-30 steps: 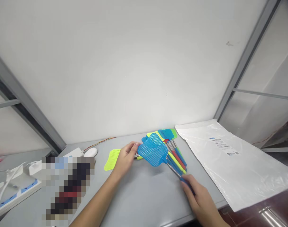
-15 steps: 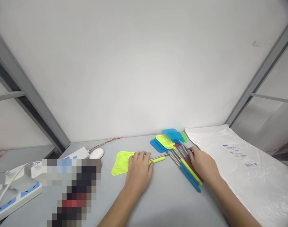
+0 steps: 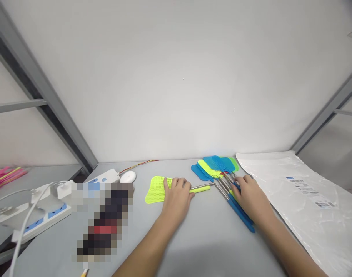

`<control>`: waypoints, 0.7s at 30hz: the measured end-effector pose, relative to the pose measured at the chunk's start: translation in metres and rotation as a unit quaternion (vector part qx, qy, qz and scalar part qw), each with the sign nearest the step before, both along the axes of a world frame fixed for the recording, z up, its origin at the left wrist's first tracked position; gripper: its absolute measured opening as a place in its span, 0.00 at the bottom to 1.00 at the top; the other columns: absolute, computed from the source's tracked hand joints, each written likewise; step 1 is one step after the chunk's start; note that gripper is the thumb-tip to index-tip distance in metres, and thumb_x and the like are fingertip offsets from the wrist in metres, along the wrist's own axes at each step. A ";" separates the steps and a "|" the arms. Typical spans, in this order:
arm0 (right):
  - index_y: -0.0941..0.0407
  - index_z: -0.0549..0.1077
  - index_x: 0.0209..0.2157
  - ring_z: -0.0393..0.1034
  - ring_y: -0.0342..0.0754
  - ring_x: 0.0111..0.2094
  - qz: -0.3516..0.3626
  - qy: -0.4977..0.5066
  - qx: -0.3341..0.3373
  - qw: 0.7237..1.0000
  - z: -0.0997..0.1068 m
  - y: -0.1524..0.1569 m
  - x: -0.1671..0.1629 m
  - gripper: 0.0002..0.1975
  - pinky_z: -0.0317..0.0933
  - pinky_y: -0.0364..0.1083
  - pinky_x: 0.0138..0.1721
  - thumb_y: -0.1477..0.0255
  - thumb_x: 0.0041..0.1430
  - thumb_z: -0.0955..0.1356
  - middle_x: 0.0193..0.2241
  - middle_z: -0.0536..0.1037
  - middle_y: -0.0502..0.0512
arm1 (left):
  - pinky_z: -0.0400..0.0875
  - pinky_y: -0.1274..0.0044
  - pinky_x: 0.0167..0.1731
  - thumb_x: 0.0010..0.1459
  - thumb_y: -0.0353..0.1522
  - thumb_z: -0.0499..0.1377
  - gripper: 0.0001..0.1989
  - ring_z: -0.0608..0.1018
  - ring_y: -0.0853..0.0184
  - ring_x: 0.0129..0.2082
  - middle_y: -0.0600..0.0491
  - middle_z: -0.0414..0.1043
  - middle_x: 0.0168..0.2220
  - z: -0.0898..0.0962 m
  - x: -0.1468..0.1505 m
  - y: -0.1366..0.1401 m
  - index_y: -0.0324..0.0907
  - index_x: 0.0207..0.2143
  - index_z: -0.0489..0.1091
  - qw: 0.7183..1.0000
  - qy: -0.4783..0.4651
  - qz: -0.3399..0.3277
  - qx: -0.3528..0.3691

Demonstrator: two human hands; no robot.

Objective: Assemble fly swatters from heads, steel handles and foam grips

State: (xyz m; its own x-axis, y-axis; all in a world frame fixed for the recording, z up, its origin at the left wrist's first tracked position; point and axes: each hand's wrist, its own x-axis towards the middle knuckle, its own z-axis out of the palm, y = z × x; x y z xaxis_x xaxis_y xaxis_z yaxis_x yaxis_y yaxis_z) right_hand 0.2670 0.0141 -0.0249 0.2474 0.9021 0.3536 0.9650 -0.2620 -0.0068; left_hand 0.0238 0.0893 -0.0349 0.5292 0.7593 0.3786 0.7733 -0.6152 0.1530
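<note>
On the grey table, my left hand (image 3: 178, 195) is closed over a yellow-green fly swatter (image 3: 157, 189). The swatter's perforated head shows left of my fingers, and a metal rod and yellow handle (image 3: 203, 189) stick out to the right. My right hand (image 3: 251, 197) has its fingers curled around a blue handle on top of a fanned pile of fly swatters. Blue heads (image 3: 216, 163), a yellow head (image 3: 207, 169) and a green head (image 3: 235, 163) lie at the back of that pile. Blue handles (image 3: 241, 215) point toward me, partly under my right hand.
A white plastic mailing bag (image 3: 302, 200) with printed labels covers the right side. At left are white power strips (image 3: 59, 209) with cables, a round white object (image 3: 127, 177) and a pixelated item (image 3: 106, 227). A wall (image 3: 178, 96) rises behind the table.
The camera view has swung left. My right hand has brought a blue handle down over the other handles, and its head lies over the pile. My left hand stays on the yellow-green swatter.
</note>
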 end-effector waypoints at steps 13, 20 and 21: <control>0.54 0.70 0.38 0.63 0.53 0.41 0.305 -0.130 -0.032 0.943 -0.001 0.036 -0.079 0.04 0.53 0.49 0.38 0.73 0.63 0.63 0.39 0.70 0.57 | 0.42 0.47 0.57 0.55 0.47 0.58 0.16 0.65 0.56 0.49 0.49 0.69 0.45 0.008 -0.013 0.000 0.45 0.38 0.71 1.000 -0.016 -0.024 -0.007; 0.56 0.70 0.38 0.63 0.55 0.40 0.310 -0.165 -0.016 0.936 -0.017 0.028 -0.075 0.07 0.52 0.51 0.38 0.73 0.64 0.61 0.39 0.72 0.59 | 0.38 0.45 0.57 0.55 0.51 0.56 0.20 0.64 0.55 0.51 0.50 0.68 0.47 0.002 -0.017 0.007 0.46 0.38 0.71 0.998 -0.007 -0.052 -0.044; 0.56 0.70 0.37 0.63 0.55 0.39 0.309 -0.168 -0.017 0.936 -0.017 0.027 -0.075 0.07 0.52 0.51 0.37 0.73 0.64 0.61 0.39 0.72 0.59 | 0.38 0.45 0.57 0.54 0.52 0.56 0.21 0.64 0.55 0.51 0.50 0.68 0.47 0.002 -0.018 0.008 0.46 0.38 0.71 0.997 -0.008 -0.059 -0.050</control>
State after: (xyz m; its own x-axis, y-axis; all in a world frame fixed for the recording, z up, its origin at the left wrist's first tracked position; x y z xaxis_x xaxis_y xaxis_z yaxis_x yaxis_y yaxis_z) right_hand 0.1919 0.0407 -0.0419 -0.4455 0.8480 0.2872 0.8786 0.3524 0.3223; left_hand 0.0056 0.0975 -0.0329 0.6111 0.7270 0.3130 0.6938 -0.6823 0.2304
